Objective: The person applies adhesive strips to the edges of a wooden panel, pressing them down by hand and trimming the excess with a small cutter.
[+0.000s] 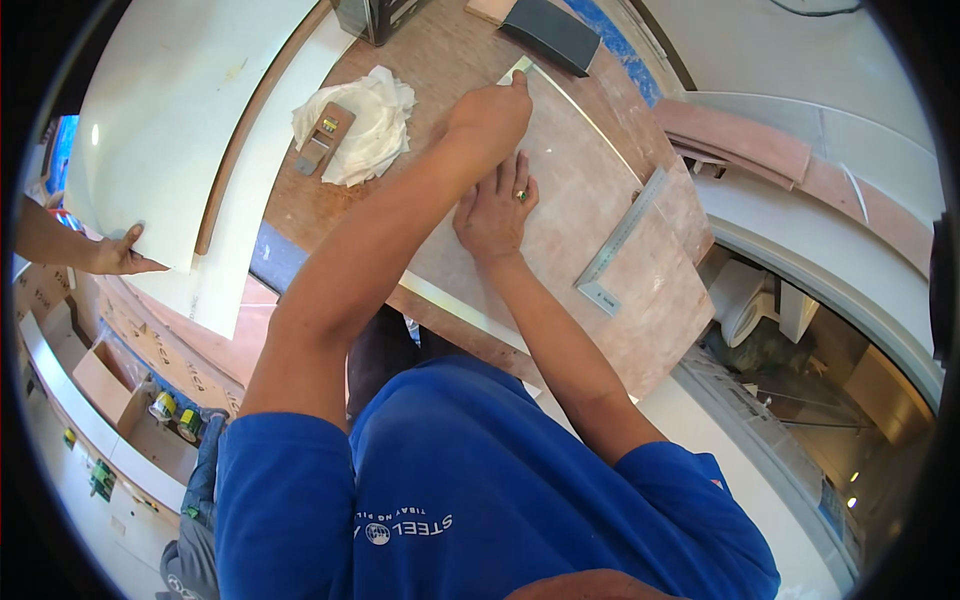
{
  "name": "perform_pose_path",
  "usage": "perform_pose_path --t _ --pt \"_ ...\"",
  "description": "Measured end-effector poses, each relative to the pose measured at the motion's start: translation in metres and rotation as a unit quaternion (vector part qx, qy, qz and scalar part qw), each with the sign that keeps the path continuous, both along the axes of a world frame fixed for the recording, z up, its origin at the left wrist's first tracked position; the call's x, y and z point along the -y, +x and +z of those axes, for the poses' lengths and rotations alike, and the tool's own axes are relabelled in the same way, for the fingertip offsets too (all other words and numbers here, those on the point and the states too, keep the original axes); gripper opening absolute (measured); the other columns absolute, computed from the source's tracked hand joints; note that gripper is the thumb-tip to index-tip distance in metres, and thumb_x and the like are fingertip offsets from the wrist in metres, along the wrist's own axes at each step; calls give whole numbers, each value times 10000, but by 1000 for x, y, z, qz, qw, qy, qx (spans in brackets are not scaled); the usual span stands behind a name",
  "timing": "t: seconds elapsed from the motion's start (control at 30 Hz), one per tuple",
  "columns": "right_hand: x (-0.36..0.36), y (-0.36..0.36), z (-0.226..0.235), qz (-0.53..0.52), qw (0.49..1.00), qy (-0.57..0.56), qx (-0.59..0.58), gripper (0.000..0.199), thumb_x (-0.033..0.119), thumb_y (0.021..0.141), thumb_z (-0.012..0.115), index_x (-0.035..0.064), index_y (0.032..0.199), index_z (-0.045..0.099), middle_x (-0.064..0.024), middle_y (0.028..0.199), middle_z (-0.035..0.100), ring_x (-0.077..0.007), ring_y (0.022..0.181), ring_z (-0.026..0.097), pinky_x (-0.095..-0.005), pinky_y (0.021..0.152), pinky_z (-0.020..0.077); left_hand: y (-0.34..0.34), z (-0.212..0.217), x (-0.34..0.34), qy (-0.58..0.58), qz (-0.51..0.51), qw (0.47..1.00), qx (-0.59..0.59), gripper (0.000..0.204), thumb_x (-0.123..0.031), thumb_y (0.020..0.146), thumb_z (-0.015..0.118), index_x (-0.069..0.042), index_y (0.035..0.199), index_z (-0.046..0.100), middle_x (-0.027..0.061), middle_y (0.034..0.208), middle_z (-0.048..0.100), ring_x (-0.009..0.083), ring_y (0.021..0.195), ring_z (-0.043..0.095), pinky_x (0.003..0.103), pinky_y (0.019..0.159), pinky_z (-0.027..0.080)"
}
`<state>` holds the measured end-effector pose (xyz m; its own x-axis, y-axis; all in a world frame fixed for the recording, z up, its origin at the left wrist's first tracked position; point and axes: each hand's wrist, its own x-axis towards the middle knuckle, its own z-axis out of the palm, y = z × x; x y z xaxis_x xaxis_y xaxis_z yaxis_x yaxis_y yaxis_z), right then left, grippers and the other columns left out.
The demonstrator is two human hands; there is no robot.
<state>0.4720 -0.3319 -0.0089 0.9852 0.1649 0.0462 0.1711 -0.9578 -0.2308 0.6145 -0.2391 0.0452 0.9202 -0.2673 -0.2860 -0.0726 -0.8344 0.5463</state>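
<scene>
A pinkish-brown board (pixel 590 190) with pale edges lies on the brown worktable, under my hands. My left hand (pixel 490 118) is closed at the board's far corner, one finger pressing on the pale edge; what it grips, if anything, is hidden. Just nearer, my right hand (pixel 497 212) rests flat on the board with its fingers apart and a green-stoned ring on one of them. A metal try square (pixel 622 240) lies on the board to the right. Left of my hands, a small block plane (pixel 325 138) sits on a crumpled white cloth (pixel 382 115).
At the left, another person's hand (pixel 120 255) touches a large white sheet (pixel 165 110) beside a brown strip (pixel 232 160). A black sheet-like piece (pixel 550 36) lies at the table's far side. Pinkish panels (pixel 735 142) lie on a ledge at right; a toilet (pixel 745 300) stands below.
</scene>
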Motion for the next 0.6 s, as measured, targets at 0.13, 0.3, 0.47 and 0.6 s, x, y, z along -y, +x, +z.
perform_pose_path --t 0.13,0.3,0.47,0.6 --pt "-1 2 1 -6 1000 18 6 597 322 984 482 9 1491 451 -266 1626 320 -491 1474 310 -644 1123 231 -19 1 -10 14 -11 1000 -4 509 -94 964 507 66 1443 444 275 990 725 414 910 734 524 748 584" --pt "0 2 -4 -13 1000 10 10 606 328 986 485 1 1496 455 -263 1639 299 -481 1489 284 -638 1128 233 -26 28 -19 65 -36 997 -5 516 -102 961 515 63 1444 441 288 1006 722 422 935 731 535 752 584" --pt "-1 1 -2 -18 1000 5 10 621 335 981 495 2 1504 458 -251 1652 282 -465 1501 268 -628 1147 222 -20 39 -29 32 1 999 24 520 -92 957 498 23 1461 445 285 979 725 425 922 733 527 758 584" --pt "-4 2 2 -20 1000 3 -12 619 329 975 502 -2 1497 469 -248 1657 275 -459 1505 263 -625 1156 211 3 3 -10 27 19 998 61 525 -88 959 470 -1 1476 450 271 974 730 424 921 730 529 773 578"
